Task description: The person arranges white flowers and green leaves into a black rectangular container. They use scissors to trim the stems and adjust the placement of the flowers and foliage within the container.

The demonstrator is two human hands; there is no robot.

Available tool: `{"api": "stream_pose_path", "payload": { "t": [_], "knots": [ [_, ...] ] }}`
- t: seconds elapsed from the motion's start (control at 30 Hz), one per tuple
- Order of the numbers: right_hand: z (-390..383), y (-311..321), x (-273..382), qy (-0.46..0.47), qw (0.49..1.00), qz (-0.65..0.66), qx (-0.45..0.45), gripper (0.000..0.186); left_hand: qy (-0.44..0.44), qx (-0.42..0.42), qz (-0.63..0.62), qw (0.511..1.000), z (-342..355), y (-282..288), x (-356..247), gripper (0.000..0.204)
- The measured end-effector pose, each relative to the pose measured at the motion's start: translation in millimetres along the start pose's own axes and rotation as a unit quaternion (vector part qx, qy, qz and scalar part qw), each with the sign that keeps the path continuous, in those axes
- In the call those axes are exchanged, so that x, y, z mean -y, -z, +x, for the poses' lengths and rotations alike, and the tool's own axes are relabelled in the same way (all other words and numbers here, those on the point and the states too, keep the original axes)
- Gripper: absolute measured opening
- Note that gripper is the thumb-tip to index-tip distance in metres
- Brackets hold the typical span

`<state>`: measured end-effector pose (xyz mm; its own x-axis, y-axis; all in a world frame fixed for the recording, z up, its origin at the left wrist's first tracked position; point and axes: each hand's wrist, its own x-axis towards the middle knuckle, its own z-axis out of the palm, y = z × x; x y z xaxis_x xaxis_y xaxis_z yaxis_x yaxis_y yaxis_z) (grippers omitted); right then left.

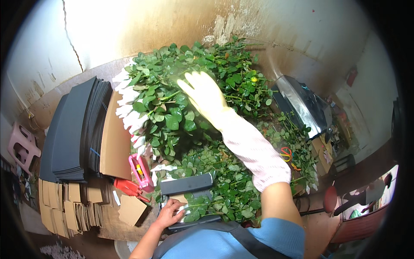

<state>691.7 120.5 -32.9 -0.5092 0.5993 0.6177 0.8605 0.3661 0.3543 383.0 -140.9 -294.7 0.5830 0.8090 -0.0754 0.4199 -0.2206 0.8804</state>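
My right hand (pixel 199 91) wears a pale yellow rubber glove with a long pink-and-white striped cuff. It reaches over a big heap of leafy green cut stems (pixel 172 118), its fingers spread against the upper leaves. White-sleeved flower heads (pixel 126 105) line the heap's left side. Near the table's front edge, my bare left hand (pixel 169 214) lies with fingers slightly bent and apart, touching a white-wrapped bit beside more leafy stems (pixel 233 203). Just beyond it is a dark grey cardboard piece (pixel 186 184). What lies under the left fingers is partly hidden.
Dark grey cardboard sheets (pixel 71 129) and brown cardboard pieces (pixel 71 207) stand stacked at left. A pink tape dispenser (pixel 141 172) and a red tool (pixel 128 187) lie beside them. Scissors with orange-red handles (pixel 286 154) rest near my right forearm. Shiny silver wrapping (pixel 302 105) sits at far right.
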Motion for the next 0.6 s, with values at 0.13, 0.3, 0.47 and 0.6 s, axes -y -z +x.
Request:
{"api": "stream_pose_path", "payload": {
  "t": [0.13, 0.3, 0.47, 0.6],
  "knots": [
    [42.3, -35.0, -25.6, -0.029, 0.970, -0.059, 0.233, 0.036, -0.022, -0.039, 0.062, 0.997, 12.5, -7.9, -7.5, 0.022],
    [28.5, 44.6, 10.4, -0.054, 0.913, 0.403, -0.028, 0.043, -0.056, -0.102, 0.086, 0.990, 7.8, -15.1, 1.4, 0.017],
    [-29.4, 85.3, 36.8, 0.195, 0.942, 0.271, -0.024, 0.051, -0.008, -0.082, 0.036, 0.996, 2.3, -10.6, -3.7, 0.017],
    [-69.3, 85.5, 33.8, -0.197, 0.888, 0.300, 0.288, 0.030, -0.084, -0.081, 0.096, 0.989, 12.7, -10.2, 2.3, 0.017]
  ]
}}
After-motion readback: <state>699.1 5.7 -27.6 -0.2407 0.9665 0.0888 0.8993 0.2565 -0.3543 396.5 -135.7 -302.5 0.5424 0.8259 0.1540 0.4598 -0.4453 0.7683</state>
